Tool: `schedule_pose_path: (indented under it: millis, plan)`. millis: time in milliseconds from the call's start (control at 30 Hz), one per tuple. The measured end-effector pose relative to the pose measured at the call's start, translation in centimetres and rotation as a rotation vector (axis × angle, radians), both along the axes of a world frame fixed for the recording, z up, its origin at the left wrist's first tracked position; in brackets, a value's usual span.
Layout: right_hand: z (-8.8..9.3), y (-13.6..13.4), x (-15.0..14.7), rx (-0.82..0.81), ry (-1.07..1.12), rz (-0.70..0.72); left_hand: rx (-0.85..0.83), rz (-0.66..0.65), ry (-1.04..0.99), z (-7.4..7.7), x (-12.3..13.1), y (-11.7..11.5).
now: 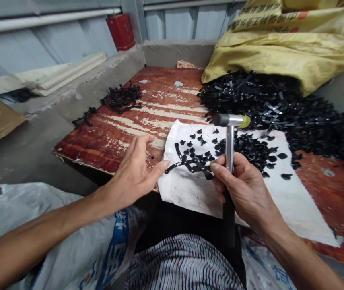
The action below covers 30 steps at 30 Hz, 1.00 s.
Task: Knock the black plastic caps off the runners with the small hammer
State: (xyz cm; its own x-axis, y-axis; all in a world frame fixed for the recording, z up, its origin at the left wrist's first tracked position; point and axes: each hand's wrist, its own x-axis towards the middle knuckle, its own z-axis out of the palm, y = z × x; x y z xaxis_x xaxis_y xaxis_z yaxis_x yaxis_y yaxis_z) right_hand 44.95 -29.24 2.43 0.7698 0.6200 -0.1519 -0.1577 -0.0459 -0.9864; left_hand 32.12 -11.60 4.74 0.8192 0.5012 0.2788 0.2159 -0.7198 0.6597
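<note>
My right hand [246, 187] is closed around a small mallet [229, 149] with a metal shaft, a black face and a yellow face. Between its thumb and fingertips it also pinches one end of a black jointed linkage [194, 163], which hangs over a white cloth [186, 193]. My left hand [137, 169] is open, fingers apart, with its thumb tip close to the linkage's left end; whether they touch I cannot tell. Small black round-headed pieces [252, 151] lie loose and heaped on the cloth behind the mallet.
A large heap of black linkages [256, 96] covers the back right, under a yellow woven sack [268, 52]. A smaller pile of linkages [122, 98] lies at the board's [159, 96] left edge. A concrete ledge [93, 76] borders the board, with a red box [121, 32] in the corner.
</note>
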Motion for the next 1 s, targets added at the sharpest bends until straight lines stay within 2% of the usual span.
schedule_pose_path:
  millis: [67, 100, 200, 267, 333, 400, 500, 600, 700, 767, 867, 933, 1000]
  plan:
    - [0.2, 0.1, -0.4, 0.005, 0.017, 0.056, 0.242, -0.046, -0.091, 1.0, -0.3, -1.1]
    - [0.3, 0.1, -0.7, 0.014, 0.035, 0.09, 0.289, -0.08, -0.085, 1.5, -0.4, -1.6]
    - [0.3, 0.3, -1.4, 0.054, 0.067, 0.118, 0.31, -0.127, 0.086, 2.1, -0.4, -2.2]
    - [0.3, 0.5, -1.6, 0.071, 0.062, 0.097, 0.35, -0.131, 0.19, 1.9, -0.2, -1.8]
    - [0.2, 0.6, -1.6, 0.078, 0.056, 0.106, 0.323, -0.203, 0.26, 1.8, 0.3, -1.0]
    - [0.1, 0.6, -1.7, 0.081, 0.051, 0.14, 0.138, -0.351, 0.362, 2.0, 1.0, 0.0]
    - [-0.1, 0.6, -1.7, 0.07, 0.027, 0.184, -0.269, -0.528, 0.547, 2.3, 2.2, 1.7]
    - [-0.2, 0.5, -1.6, 0.047, 0.01, 0.228, -0.668, -0.539, 0.598, 1.9, 3.2, 2.8]
    - [-0.4, 0.6, -1.6, 0.025, 0.01, 0.274, -1.045, -0.466, 0.548, 0.6, 3.7, 2.6]
    - [-0.5, 0.8, -1.6, 0.003, 0.006, 0.287, -1.164, -0.406, 0.511, -0.3, 3.7, 2.0]
    - [-0.6, 0.7, -1.4, -0.042, -0.044, 0.286, -1.213, -0.361, 0.472, -1.0, 3.5, 1.2]
    - [-0.5, 0.2, -1.1, -0.103, -0.145, 0.272, -1.247, -0.309, 0.444, -1.0, 3.3, 1.0]
    - [-0.3, -0.8, -0.9, -0.198, -0.328, 0.238, -1.275, -0.199, 0.415, -0.9, 3.2, 1.2]
